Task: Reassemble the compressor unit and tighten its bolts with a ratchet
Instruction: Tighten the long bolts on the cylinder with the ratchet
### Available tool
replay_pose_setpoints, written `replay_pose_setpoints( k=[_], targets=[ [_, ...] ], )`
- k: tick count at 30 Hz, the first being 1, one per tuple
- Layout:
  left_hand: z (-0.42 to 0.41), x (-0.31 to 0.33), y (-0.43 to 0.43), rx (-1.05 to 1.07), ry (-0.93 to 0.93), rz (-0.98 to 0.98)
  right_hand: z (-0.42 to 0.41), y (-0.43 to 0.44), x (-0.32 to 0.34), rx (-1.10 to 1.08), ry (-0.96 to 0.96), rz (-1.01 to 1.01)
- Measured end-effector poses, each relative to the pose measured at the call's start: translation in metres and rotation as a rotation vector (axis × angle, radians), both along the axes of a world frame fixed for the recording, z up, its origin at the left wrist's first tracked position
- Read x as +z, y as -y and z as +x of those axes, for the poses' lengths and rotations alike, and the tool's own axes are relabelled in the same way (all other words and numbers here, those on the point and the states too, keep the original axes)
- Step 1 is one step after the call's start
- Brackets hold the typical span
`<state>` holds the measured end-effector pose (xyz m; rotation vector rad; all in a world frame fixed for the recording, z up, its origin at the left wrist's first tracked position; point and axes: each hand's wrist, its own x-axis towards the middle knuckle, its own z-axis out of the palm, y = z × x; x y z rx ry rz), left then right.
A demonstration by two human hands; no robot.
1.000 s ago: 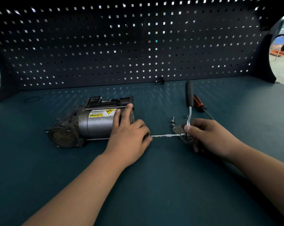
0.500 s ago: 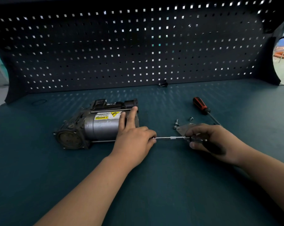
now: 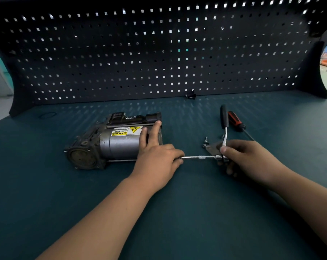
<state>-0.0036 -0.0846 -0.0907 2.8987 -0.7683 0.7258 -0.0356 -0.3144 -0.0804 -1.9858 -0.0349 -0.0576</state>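
Observation:
The grey compressor unit [image 3: 113, 141] with a yellow warning label lies on its side on the dark green bench [image 3: 158, 212]. My left hand [image 3: 157, 156] rests on its right end, two fingers stretched over the cylinder, the other fingers curled at the inner end of the extension bar [image 3: 200, 157]. That chrome bar runs right to the ratchet head. My right hand [image 3: 247, 158] grips the ratchet [image 3: 224, 128] at its head, and the black handle points away from me.
A red and black screwdriver [image 3: 236, 121] lies just right of the ratchet handle. A small metal plate [image 3: 212, 147] and loose bolts [image 3: 205, 142] sit behind the bar. A small black fitting [image 3: 190, 95] lies by the pegboard [image 3: 158, 53]. A rubber ring [image 3: 47, 115] lies far left.
The ratchet handle lay hidden under my right hand half a second ago; it has swung back up and points away from me again, as it did one second ago. My left hand stays on the compressor.

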Motion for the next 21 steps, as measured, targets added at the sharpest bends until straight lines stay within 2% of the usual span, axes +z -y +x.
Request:
replay_pose_setpoints(
  k=[2,5,7,9,12,17,21],
  targets=[
    [0.0,0.0,0.0,0.002,0.003,0.01,-0.002,0.004,-0.002,0.064,0.078,0.013],
    [0.0,0.0,0.0,0.008,0.006,0.011,-0.004,0.007,-0.005,0.104,0.149,-0.144],
    [0.0,-0.001,0.0,0.005,0.013,-0.004,-0.007,0.007,-0.005,0.107,0.167,-0.171],
    [-0.001,-0.001,-0.001,-0.007,0.023,-0.031,-0.006,0.006,-0.005,0.092,0.142,-0.13],
    [-0.002,-0.001,-0.002,-0.03,0.034,-0.067,-0.002,-0.003,-0.002,0.024,0.011,0.108],
    [0.0,-0.001,-0.001,0.012,0.042,-0.007,0.003,-0.01,0.003,-0.072,-0.136,-0.067],
    [0.0,0.0,0.0,0.013,0.039,0.015,0.0,-0.003,0.0,0.0,-0.032,-0.059]
  ],
)
